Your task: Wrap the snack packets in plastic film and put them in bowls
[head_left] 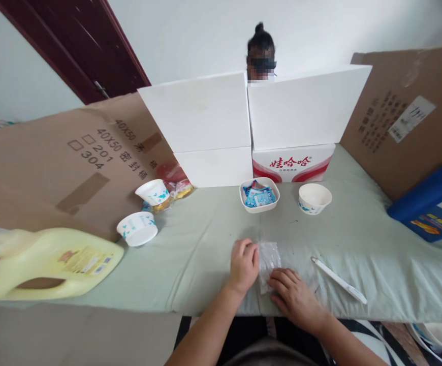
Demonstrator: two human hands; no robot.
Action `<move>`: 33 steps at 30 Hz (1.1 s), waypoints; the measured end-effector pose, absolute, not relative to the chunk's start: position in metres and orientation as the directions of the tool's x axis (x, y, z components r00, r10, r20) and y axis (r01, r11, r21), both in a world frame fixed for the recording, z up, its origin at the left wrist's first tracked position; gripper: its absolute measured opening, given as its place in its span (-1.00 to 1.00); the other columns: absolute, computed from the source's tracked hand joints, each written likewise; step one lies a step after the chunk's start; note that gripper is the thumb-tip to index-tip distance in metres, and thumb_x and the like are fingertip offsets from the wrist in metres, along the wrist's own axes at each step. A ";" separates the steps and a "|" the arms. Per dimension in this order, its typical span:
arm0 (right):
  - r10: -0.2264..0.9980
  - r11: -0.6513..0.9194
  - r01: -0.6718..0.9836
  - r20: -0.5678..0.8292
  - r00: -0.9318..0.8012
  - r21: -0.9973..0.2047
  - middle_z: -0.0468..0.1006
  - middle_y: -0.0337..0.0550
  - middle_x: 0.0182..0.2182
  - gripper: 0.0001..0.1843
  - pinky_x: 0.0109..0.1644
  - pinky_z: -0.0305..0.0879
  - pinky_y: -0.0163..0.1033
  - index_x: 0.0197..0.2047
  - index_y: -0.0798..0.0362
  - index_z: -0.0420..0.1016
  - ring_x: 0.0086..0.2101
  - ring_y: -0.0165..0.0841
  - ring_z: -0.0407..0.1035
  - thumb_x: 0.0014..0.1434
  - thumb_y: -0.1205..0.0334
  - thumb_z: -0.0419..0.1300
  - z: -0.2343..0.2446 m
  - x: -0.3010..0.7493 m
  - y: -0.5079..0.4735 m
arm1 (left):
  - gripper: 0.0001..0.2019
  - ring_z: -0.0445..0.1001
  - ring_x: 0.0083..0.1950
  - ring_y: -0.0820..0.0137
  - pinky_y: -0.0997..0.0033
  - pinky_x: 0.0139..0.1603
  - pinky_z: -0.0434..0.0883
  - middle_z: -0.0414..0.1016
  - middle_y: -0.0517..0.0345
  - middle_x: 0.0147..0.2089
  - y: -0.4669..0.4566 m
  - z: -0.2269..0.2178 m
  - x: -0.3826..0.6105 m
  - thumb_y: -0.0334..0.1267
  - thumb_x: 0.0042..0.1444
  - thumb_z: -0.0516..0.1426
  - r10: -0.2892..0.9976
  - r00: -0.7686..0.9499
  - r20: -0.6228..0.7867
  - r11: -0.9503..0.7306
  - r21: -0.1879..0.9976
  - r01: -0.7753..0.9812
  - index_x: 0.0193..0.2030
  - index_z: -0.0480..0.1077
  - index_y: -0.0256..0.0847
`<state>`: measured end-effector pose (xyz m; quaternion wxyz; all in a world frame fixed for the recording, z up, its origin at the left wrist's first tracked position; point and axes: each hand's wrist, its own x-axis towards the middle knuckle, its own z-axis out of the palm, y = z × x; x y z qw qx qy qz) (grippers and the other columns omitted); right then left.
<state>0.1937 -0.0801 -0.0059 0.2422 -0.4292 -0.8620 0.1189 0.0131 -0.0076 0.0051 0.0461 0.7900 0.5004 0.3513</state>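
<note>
A small clear plastic bag [270, 258] lies flat on the pale green cloth [206, 244] near the table's front edge. My left hand [244, 265] rests on the bag's left edge with its fingers curled and pressed down. My right hand [293, 295] lies on the bag's lower right corner, fingers bent and pressed together on it. A white pen-like tool [338, 280] lies just right of my right hand. Behind the bag stand a white bowl [259, 195] holding several blue sachets and an empty paper bowl [314, 198].
A yellow jug [49, 262] lies on its side at the left, with two paper cups [145, 213] and a snack packet [176, 182] behind it. White boxes [221, 127] and cardboard sheets wall the back and sides. A blue box [432, 201] sits at right. A person sits behind the boxes.
</note>
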 end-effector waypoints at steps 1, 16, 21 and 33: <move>0.798 0.603 0.682 0.316 -0.514 -0.414 0.50 -0.05 -0.06 -0.70 0.10 0.28 0.00 0.00 0.04 0.43 0.00 -0.19 0.33 0.18 0.34 0.15 -0.006 0.194 -0.080 | -0.76 0.40 -0.03 0.29 0.23 0.06 0.39 0.45 0.02 -0.12 -0.007 0.008 0.013 -0.47 0.19 0.02 0.781 0.407 0.474 -0.607 0.419 0.675 -0.11 0.47 -0.21; 0.821 0.570 0.702 0.268 -0.504 -0.426 0.55 -0.14 -0.25 -0.82 -0.06 0.30 -0.13 -0.22 0.00 0.51 -0.16 -0.27 0.39 0.27 0.33 0.08 -0.004 0.192 -0.065 | -0.67 0.47 -0.03 0.28 0.24 0.04 0.40 0.50 0.01 -0.08 -0.018 0.017 -0.003 -0.10 0.29 0.01 0.792 0.573 0.210 -0.524 0.717 0.460 0.11 0.34 -0.18; 0.855 0.490 0.639 0.184 -0.485 -0.592 0.58 -0.10 -0.18 -0.77 -0.05 0.31 -0.15 -0.07 0.00 0.48 -0.16 -0.28 0.44 0.31 0.24 0.03 0.005 0.199 -0.046 | -0.44 0.51 -0.10 0.31 0.30 -0.02 0.44 0.53 0.06 -0.07 -0.025 0.011 -0.006 -0.11 0.10 0.23 0.833 0.551 0.052 -0.365 0.801 0.475 0.22 0.24 -0.17; 0.992 0.120 0.690 0.114 -0.054 -0.714 0.59 -0.13 -0.35 -0.64 -0.27 0.34 -0.25 0.08 0.08 0.33 -0.35 -0.31 0.50 0.22 0.30 -0.02 -0.017 0.189 -0.013 | -0.76 0.55 -0.26 0.31 0.33 -0.19 0.42 0.56 0.12 -0.33 0.017 -0.005 0.030 -0.29 0.19 0.15 0.980 0.173 0.102 -0.194 0.691 0.696 0.00 0.38 -0.21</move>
